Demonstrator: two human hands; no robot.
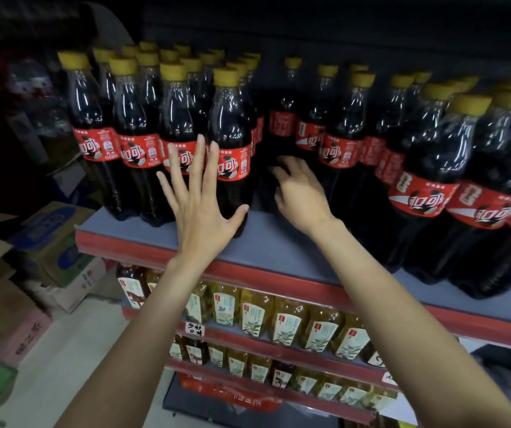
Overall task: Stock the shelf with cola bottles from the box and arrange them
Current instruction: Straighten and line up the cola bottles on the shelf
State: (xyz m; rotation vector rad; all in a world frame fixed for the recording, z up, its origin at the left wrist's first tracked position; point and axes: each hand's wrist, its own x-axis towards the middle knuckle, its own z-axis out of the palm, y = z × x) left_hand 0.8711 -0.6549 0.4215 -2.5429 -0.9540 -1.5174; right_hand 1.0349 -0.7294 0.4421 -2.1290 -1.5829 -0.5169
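Where the left hand (200, 208) spreads wide, fingers flat against front-row cola bottles (232, 143) on the shelf (279, 245); right hand (299, 193) loosely curled, empty, bottles beyond and beside it

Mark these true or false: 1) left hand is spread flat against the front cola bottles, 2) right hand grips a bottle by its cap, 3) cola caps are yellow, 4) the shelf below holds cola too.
1) True: the left hand lies open on the front cola bottles.
2) False: the right hand reaches low into the gap between bottle groups, nowhere near a cap.
3) True: yellow caps.
4) False: the lower shelf holds yellow-green tea bottles.
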